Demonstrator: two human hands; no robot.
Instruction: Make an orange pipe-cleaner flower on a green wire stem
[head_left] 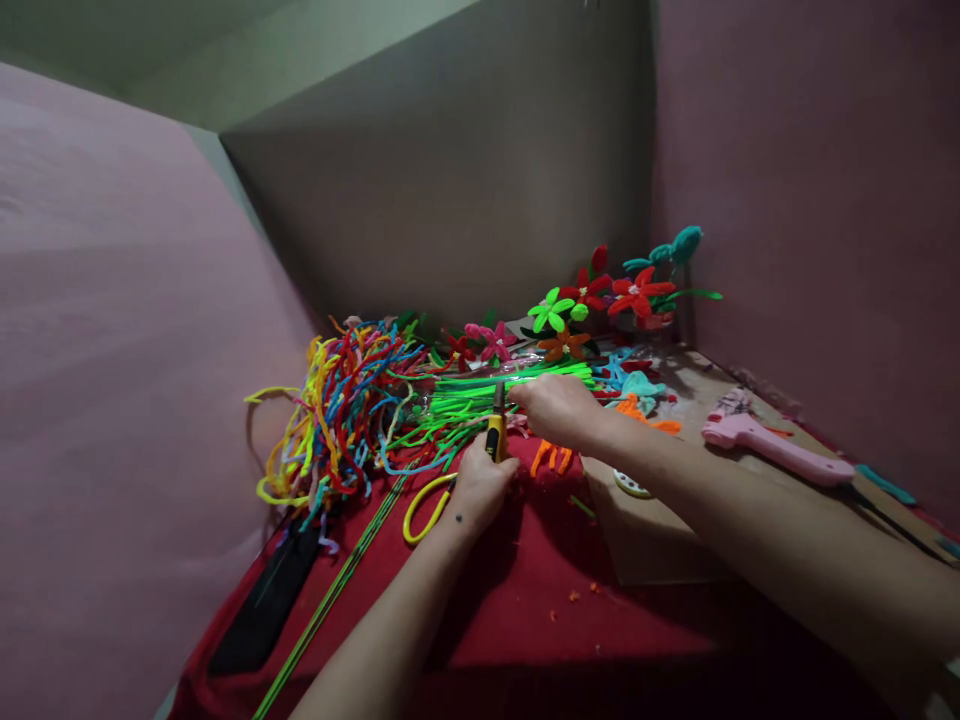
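Note:
My left hand point(484, 480) is closed around a yellow-and-black handled tool point(495, 435) whose dark metal tip points away from me. A yellow loop point(426, 512), shaped like a scissors handle, shows left of that hand; whether it belongs to the tool I cannot tell. Just right of the tip, my right hand point(556, 408) is closed with its fingertips pinched; what they hold is hidden. Bright green pipe cleaners point(469, 400) lie in a bundle beneath and behind both hands. Orange pipe cleaner pieces point(553, 457) lie beside my right wrist.
A tangled heap of multicoloured pipe cleaners point(352, 400) stands left. Pipe cleaner flowers point(637, 293) line the back. A pink glue gun point(780, 450) rests right, on cardboard point(645, 545). Thin green sticks point(337, 585) and a black flat object point(266, 600) lie on the red cloth point(540, 640).

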